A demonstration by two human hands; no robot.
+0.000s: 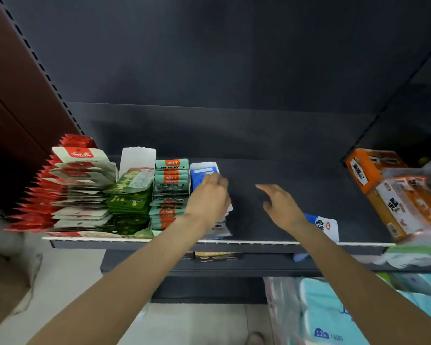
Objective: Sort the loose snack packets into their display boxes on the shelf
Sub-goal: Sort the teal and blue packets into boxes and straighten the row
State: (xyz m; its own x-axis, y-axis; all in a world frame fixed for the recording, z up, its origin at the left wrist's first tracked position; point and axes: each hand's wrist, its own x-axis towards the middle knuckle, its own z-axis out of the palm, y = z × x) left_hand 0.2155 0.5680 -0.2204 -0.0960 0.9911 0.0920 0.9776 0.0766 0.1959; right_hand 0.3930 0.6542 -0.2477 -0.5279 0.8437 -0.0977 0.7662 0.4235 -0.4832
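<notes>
Blue packets under left hand; right hand apart

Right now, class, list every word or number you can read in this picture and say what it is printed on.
"12" and "1800": pale blue tissue pack, bottom right.
Chinese characters, blurred: red-and-white snack packets, teal-and-orange packets, green packets, orange cartons, blue-and-white packet.
Nothing else is legible.
</notes>
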